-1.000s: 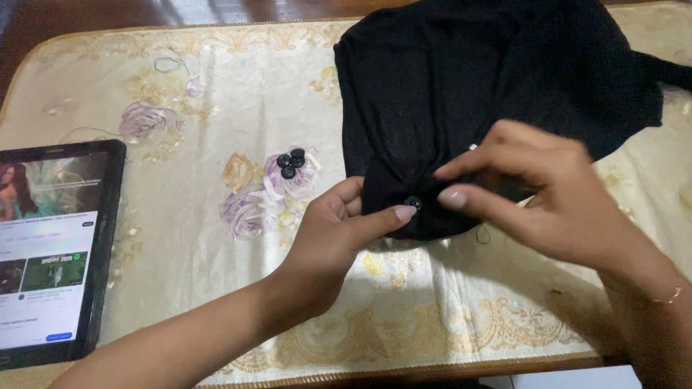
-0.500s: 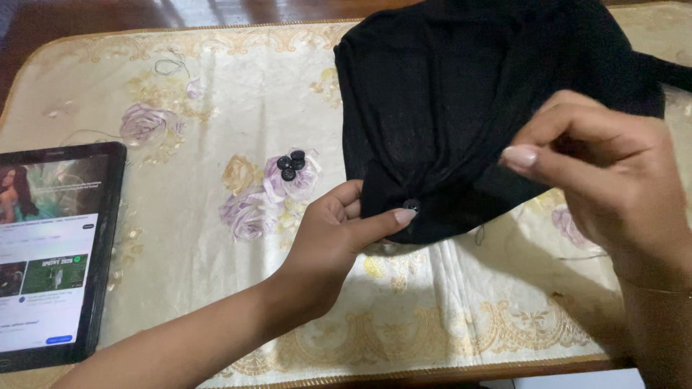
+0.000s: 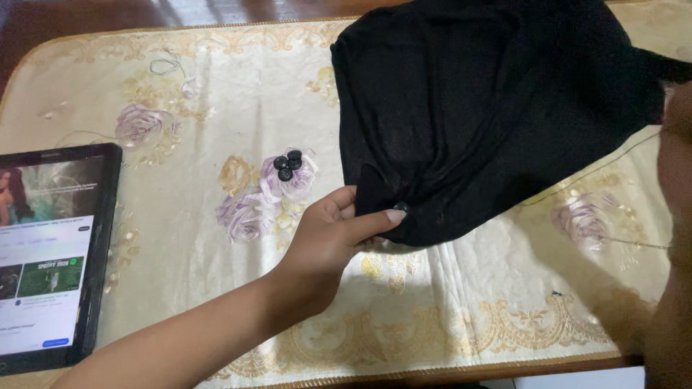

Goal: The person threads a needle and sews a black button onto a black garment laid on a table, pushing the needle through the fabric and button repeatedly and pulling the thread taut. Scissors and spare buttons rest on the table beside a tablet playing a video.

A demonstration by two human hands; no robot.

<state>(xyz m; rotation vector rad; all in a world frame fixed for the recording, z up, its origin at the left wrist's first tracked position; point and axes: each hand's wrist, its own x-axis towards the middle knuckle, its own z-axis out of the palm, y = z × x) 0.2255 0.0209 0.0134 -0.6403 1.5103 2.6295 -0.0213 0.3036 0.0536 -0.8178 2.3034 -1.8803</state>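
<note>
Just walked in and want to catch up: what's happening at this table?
A person is sewing on a black garment spread on a floral tablecloth. The left hand pinches the garment's lower edge, thumb beside a small dark button. The right hand, at the frame's right edge, is raised, with a thin thread running towards it. Spare black buttons sit nearby; a lit tablet lies to the left.
</note>
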